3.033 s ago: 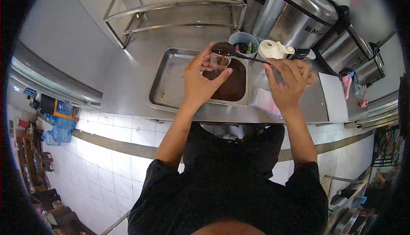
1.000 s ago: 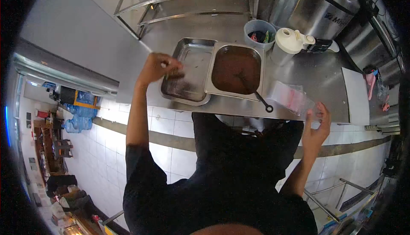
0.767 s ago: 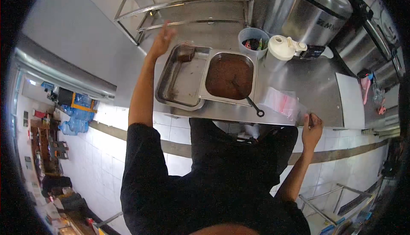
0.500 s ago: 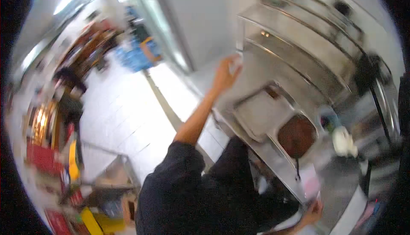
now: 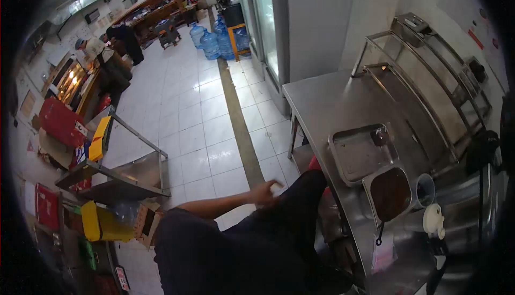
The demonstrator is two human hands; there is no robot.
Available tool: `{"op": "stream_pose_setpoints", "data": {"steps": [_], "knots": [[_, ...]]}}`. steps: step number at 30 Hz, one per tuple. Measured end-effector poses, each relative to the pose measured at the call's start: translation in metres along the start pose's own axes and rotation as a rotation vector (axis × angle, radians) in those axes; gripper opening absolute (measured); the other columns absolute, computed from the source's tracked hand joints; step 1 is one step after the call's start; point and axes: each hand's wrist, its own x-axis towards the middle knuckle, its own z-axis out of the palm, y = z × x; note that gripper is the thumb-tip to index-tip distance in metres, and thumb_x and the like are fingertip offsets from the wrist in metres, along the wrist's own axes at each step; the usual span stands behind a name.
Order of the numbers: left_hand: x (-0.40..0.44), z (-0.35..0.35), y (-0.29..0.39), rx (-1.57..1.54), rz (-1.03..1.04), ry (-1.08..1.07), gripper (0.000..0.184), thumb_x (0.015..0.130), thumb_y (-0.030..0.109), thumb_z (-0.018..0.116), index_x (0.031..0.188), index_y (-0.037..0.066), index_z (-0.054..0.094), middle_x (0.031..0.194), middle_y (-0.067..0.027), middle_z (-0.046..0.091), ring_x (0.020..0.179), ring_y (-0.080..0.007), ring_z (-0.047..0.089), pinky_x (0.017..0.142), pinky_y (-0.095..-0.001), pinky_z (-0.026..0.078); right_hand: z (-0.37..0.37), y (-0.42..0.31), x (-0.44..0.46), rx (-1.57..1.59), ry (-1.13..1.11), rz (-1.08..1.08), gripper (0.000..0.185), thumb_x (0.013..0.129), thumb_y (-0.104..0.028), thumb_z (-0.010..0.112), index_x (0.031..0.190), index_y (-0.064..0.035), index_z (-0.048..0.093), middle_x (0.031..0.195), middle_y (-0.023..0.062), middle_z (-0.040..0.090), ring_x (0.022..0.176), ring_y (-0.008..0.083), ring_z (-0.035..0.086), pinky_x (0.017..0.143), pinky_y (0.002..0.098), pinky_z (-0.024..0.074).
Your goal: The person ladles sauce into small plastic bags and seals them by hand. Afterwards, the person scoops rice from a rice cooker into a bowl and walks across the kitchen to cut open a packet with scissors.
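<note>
From here I see the left hand [image 5: 265, 192] near a dark trouser leg [image 5: 296, 204], and a metal tray [image 5: 355, 158] beside a brown-filled pan [image 5: 369, 193] on the worktop [image 5: 322, 99].

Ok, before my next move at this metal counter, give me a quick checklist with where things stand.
1. Left hand free: ok, nothing visible in it.
2. Right hand free: cannot tell, it is out of view.
3. Small dark-filled container inside the shallow rectangular metal tray: ok, near a far corner.
4. Long black-handled utensil out of the square metal pan of brown contents: not ok, its handle leans over the rim.
5. Clear plastic bags with pink markings on the counter: ok, lying near the pan.
</note>
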Motion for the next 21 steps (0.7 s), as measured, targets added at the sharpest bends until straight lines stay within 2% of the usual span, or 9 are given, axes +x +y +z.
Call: {"op": "stream_pose_setpoints", "data": {"steps": [1,3,4,5,7,9,10,14,21], "knots": [[-0.005,-0.01,0.06,0.04,0.113,0.0,0.059,0.092,0.036,0.067,0.137,0.007,0.043,0.098,-0.0163,0.069,0.088,-0.0211,0.069,0.076,-0.0373,0.055,-0.003,0.011,-0.007,0.169,-0.078,0.013,0.04,0.097,-0.025,0.058,0.122,0.006,0.061,0.101,0.0215,0.068,0.09,0.0272,0.066,0.076,0.0348,0.0522],[-0.011,0.011,0.141,0.006,0.423,-0.164,0.067,0.093,0.028,0.068,0.145,0.005,0.033,0.1,-0.0148,0.067,0.09,-0.018,0.068,0.079,-0.0371,0.056,0.005,-0.021,-0.033,0.155,-0.277,-0.324,0.041,0.099,-0.023,0.053,0.127,0.0063,0.059,0.101,0.0195,0.067,0.082,0.0255,0.061,0.073,0.0351,0.0505],[-0.01,0.027,0.162,-0.069,0.622,-0.331,0.07,0.092,0.025,0.069,0.147,0.005,0.03,0.099,-0.0119,0.068,0.09,-0.0179,0.068,0.08,-0.0371,0.056,0.013,-0.14,-0.047,0.61,-0.406,-0.188,0.034,0.099,-0.019,0.052,0.121,0.006,0.063,0.087,0.0141,0.064,0.068,0.022,0.052,0.066,0.0362,0.0468],[-0.016,0.054,0.176,-0.268,0.689,-0.541,0.07,0.094,0.024,0.067,0.149,0.006,0.028,0.098,-0.0093,0.069,0.09,-0.0176,0.067,0.08,-0.0362,0.055,0.027,-0.118,-0.086,0.623,-0.464,0.52,0.034,0.091,-0.017,0.068,0.121,-0.0004,0.061,0.08,0.0097,0.067,0.069,0.0171,0.061,0.063,0.0257,0.0508],[-0.037,0.093,0.189,-0.519,0.692,-0.792,0.069,0.096,0.021,0.064,0.151,0.008,0.026,0.098,-0.0057,0.07,0.091,-0.015,0.066,0.079,-0.0329,0.054,0.024,-0.187,-0.107,0.678,-0.793,0.462,0.046,0.091,-0.017,0.068,0.131,0.0004,0.053,0.08,0.0097,0.067,0.067,0.0153,0.06,0.062,0.0241,0.0483],[-0.046,0.109,0.201,-0.633,0.583,-0.845,0.065,0.098,0.017,0.062,0.152,0.009,0.027,0.101,-0.0038,0.069,0.093,-0.0104,0.064,0.079,-0.0279,0.053,0.045,-0.176,-0.131,0.686,-0.651,0.358,0.049,0.092,-0.012,0.068,0.136,-0.002,0.049,0.072,0.0033,0.063,0.063,0.0089,0.055,0.059,0.0195,0.0409],[-0.041,0.111,0.202,-0.592,0.547,-0.828,0.063,0.099,0.018,0.06,0.151,0.008,0.027,0.105,-0.0065,0.069,0.096,-0.0123,0.064,0.082,-0.0298,0.052,0.054,-0.151,-0.138,0.583,-0.573,0.274,0.048,0.093,-0.012,0.067,0.136,-0.002,0.048,0.074,0.005,0.064,0.062,0.0077,0.053,0.058,0.0192,0.0387],[-0.018,0.125,0.184,-0.552,0.46,-0.787,0.049,0.102,0.02,0.054,0.146,0.007,0.037,0.117,-0.0121,0.066,0.106,-0.0152,0.063,0.09,-0.0329,0.051,0.042,-0.166,-0.128,0.558,-0.542,0.424,0.048,0.091,-0.005,0.067,0.136,-0.0017,0.048,0.076,0.0059,0.065,0.062,0.0074,0.052,0.057,0.0199,0.0384],[-0.023,0.14,0.182,-0.227,0.708,-0.389,0.022,0.103,0.016,0.051,0.12,0.004,0.058,0.117,-0.0095,0.066,0.108,-0.0148,0.061,0.088,-0.0316,0.052,0.038,-0.133,-0.108,0.249,-0.614,-0.207,0.045,0.084,-0.003,0.073,0.126,0.0005,0.057,0.081,0.0067,0.069,0.068,0.0102,0.057,0.074,0.0267,0.0471]]}}
